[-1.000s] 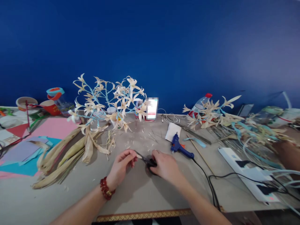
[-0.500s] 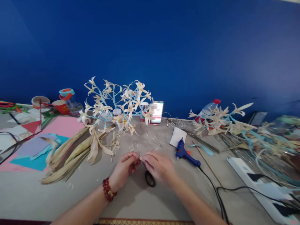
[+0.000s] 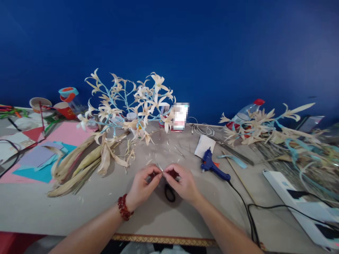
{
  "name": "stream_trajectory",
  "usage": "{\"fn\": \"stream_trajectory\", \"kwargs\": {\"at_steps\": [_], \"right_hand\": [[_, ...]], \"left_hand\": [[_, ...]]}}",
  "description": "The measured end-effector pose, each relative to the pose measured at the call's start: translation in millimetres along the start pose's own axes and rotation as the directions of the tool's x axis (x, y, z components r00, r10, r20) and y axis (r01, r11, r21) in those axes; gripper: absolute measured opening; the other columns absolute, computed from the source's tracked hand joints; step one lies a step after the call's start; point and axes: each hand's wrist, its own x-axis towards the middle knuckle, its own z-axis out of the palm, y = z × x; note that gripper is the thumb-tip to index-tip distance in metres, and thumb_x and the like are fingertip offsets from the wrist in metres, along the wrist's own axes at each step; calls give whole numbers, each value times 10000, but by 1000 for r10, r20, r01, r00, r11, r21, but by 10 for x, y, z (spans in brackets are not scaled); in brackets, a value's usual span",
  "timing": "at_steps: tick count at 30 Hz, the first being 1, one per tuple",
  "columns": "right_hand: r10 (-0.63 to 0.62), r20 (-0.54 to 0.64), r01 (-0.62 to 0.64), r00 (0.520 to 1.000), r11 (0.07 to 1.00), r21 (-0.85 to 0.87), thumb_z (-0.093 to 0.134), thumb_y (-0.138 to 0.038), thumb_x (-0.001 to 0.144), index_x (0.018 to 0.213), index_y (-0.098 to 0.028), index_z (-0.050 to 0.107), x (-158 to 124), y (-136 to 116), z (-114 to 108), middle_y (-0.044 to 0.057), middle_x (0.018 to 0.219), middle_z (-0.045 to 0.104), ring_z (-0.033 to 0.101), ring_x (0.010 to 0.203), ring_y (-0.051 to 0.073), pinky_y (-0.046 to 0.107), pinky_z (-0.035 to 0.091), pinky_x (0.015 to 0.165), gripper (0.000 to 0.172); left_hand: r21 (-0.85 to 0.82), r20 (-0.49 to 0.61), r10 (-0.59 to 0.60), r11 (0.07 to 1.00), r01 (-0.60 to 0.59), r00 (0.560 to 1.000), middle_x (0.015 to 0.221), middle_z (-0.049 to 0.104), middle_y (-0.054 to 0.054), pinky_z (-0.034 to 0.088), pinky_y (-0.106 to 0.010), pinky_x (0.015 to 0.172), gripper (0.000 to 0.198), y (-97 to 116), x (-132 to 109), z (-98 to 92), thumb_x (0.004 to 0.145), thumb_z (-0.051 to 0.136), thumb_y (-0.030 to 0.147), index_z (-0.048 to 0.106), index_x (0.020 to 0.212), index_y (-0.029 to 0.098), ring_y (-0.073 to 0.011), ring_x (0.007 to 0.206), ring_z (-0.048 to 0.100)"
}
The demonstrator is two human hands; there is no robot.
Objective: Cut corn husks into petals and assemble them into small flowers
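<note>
My left hand (image 3: 145,181) and my right hand (image 3: 181,181) meet above the middle of the table, both closed in a pinch with fingertips touching or nearly so. Whatever lies between the fingertips is too small to make out. Beneath them rests a pair of scissors with a black handle loop (image 3: 170,193); a thin silvery strip, apparently its blades, shows just beyond the fingertips. Pale husk scraps are scattered behind the hands. To the right of my right hand, a blue glue gun (image 3: 214,166) lies partly on a white pad (image 3: 204,145).
Husk flowers on blue stems (image 3: 127,106) stand at the back, with more flowers (image 3: 254,125) to the right. Dried corn husks (image 3: 79,169) and coloured paper (image 3: 71,134) lie left. A power strip (image 3: 288,204) and black cords (image 3: 246,208) occupy the right side.
My fingertips have come together and my right hand has turned, its fingers now curled into a pinch. The view has shifted, so the table appears higher.
</note>
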Motion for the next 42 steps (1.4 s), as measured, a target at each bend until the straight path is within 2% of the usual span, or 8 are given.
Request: {"fn": "stream_trajectory", "kwargs": {"at_steps": [11, 17, 21, 24, 28, 34, 38, 42], "right_hand": [[-84, -132, 63, 988, 985, -160, 529, -234, 844, 725, -204, 558, -56, -92, 82, -5, 623, 589, 527, 570, 132, 245, 391, 573, 126], [-52, -304, 47, 951, 999, -23, 540, -227, 852, 725, -202, 564, -91, -87, 6, -12, 631, 592, 530, 551, 117, 227, 422, 557, 132], [-15, -188, 15, 982, 1000, -3, 545, -242, 853, 738, -196, 589, -67, -68, 28, -12, 624, 598, 536, 551, 118, 223, 420, 544, 131], [-30, -148, 24, 989, 999, -38, 549, -250, 848, 748, -200, 594, -61, -63, 73, -8, 635, 610, 548, 577, 127, 232, 418, 564, 120], [-81, -156, 64, 984, 992, -113, 542, -254, 850, 733, -207, 587, -77, -63, 102, -5, 630, 607, 540, 583, 134, 246, 406, 579, 134], [-109, -295, 95, 949, 993, -64, 556, -235, 848, 751, -209, 583, -100, -47, 79, 0, 647, 616, 542, 560, 126, 244, 426, 568, 105], [-69, -250, 67, 966, 998, -16, 560, -235, 850, 759, -206, 592, -85, -54, 88, -4, 650, 622, 557, 560, 121, 231, 436, 559, 100], [-54, -180, 51, 982, 999, -19, 551, -259, 852, 756, -202, 602, -76, -65, 133, 0, 651, 634, 560, 569, 126, 233, 433, 557, 123]], "left_hand": [[170, -69, 92, 982, -79, 993, 673, 569, -16, 393, -254, 639, 143, -28, 1, 40, 777, 541, 113, 581, 661, 185, -156, 656, 518], [106, -192, -32, 993, 53, 981, 656, 582, -16, 385, -248, 601, 152, -74, 53, -102, 818, 523, 176, 612, 695, 181, -154, 615, 511], [18, -34, 29, 999, -28, 999, 802, 654, -70, 433, -298, 742, 165, 42, 32, -59, 850, 531, 254, 681, 845, 186, -206, 774, 579], [61, 31, 80, 995, -82, 996, 721, 637, -60, 426, -317, 747, 156, 81, 8, 14, 832, 548, 234, 674, 748, 200, -209, 732, 564], [115, 11, 118, 986, -118, 993, 657, 603, -40, 412, -311, 709, 205, 36, -1, 49, 838, 502, 190, 641, 687, 201, -191, 671, 536], [111, -101, 14, 994, -3, 995, 668, 610, -35, 408, -271, 652, 210, 1, -5, -27, 840, 480, 190, 628, 691, 191, -183, 662, 557], [64, -25, 88, 994, -87, 996, 801, 638, -63, 425, -290, 722, 149, 71, -22, -34, 841, 498, 206, 646, 849, 184, -204, 764, 575], [81, 19, 86, 993, -87, 996, 681, 581, -37, 409, -290, 704, 155, 90, -20, 27, 829, 519, 210, 617, 709, 195, -189, 687, 535]]}}
